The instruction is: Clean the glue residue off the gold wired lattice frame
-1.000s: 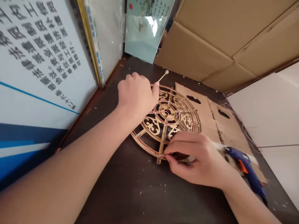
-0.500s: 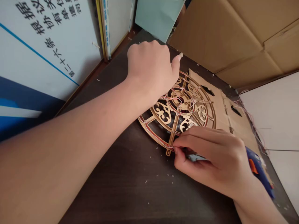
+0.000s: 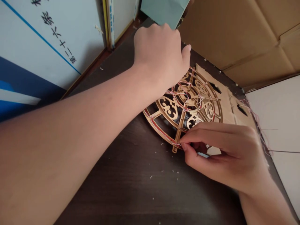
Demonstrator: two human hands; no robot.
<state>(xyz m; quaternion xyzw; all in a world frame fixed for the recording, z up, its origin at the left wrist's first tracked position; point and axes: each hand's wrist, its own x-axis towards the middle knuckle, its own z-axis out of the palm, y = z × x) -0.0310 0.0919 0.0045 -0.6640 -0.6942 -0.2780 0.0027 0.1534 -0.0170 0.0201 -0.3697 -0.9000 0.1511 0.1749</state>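
A round, gold-coloured openwork frame (image 3: 182,115) lies flat, with red and white wires running along its rings and spokes. My left hand (image 3: 159,56) is over its far left part, back of the hand up and fingers curled under; only the thumb shows, and what the fingers hold is hidden. At the frame's near edge, beside a small tab, my right hand (image 3: 225,153) has thumb and forefinger pinched together on the thin red and white wires (image 3: 165,135). A small light-blue piece shows beneath my right palm.
Torn cardboard (image 3: 228,103) lies under the frame's right side on the dark table (image 3: 122,187). Loose thin wires (image 3: 260,125) trail at the right by a white panel. Printed boards stand left; a large cardboard sheet (image 3: 239,34) stands behind. Small white scraps are scattered about.
The view has shifted, so the frame and both hands appear slightly further right and higher. My right hand keeps its pinch at the frame's near edge. The blue and orange tool is now hidden.
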